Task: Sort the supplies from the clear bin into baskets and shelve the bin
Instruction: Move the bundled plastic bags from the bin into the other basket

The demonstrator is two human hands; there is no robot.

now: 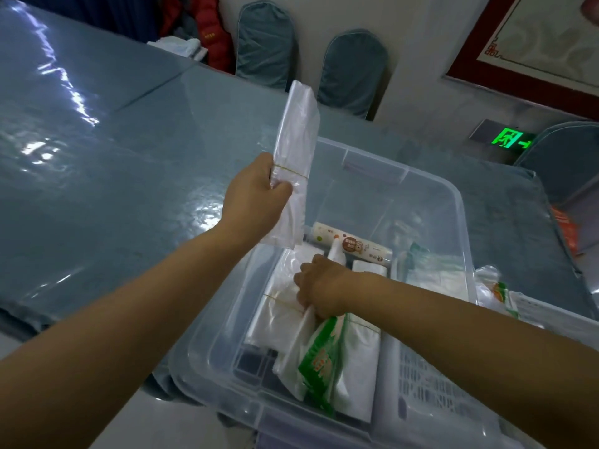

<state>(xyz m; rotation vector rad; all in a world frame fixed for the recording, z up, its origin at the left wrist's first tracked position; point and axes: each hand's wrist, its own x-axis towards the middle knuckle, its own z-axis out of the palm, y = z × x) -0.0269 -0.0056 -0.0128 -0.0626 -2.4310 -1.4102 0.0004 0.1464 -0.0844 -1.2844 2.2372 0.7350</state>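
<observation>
Clear plastic, the large storage bin (453,202) sits at the near right corner of the blue-grey table under a glossy plastic cover (97,157), overhanging the near edge slightly. Most of the supplies are not yet sorted: the bin holds another banded bundle of white plastic bags (278,306), a green-and-white printed packet (319,361), further white packs (356,361) toward its near side, and a white printed roll (353,244) lying across the middle near the far end.

The left hand (256,202) is raised above the bin's left wall, closed around a long flat bundle of translucent white plastic bags cinched by a thin yellow rubber band (295,147); thumb and fingers pinch it just below the band, and the bundle stands nearly upright. The right hand (321,290) is down inside the bin, fingers curled onto the banded bundle lying there; it looks to be gripping it, though the fingertips are hidden, so how firm the hold is I cannot tell.

A white perforated plastic basket (437,393) stands touching the bin's right wall, with another green-and-white packet (496,296) at its far end. So sorting looks barely begun, and shelving the bin is some way off.
</observation>
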